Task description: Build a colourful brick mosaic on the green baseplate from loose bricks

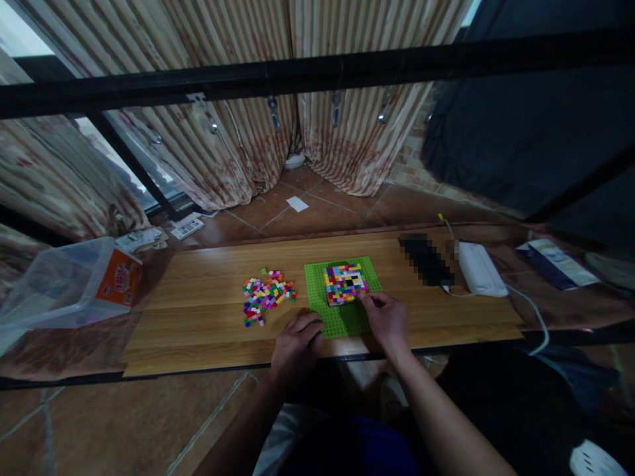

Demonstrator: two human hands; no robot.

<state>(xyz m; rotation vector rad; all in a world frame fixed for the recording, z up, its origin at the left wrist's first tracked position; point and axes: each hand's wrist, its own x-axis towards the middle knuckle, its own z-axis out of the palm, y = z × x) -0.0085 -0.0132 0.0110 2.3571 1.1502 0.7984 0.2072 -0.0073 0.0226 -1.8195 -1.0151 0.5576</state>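
Note:
A green studded baseplate (317,274) lies on the wooden board, carrying a low block of multicoloured toy bricks (342,284). My right hand (389,320) is closed in a pinch, its fingertips at the block's lower right corner. Whatever is between those fingers is too small to make out. At the plate's lower left corner, my left hand (297,340) rests with curled fingers and thumb close together; the inside of its grip is hidden. To the left of the plate lies a loose spread of small coloured bricks (268,294).
The wooden board (198,337) ends just before my lap. On its right are a pixelated dark object (426,258) and a white box (481,268) with a cable. A clear plastic bin (74,284) with an orange label stands at left. A black bar (297,69) crosses ahead.

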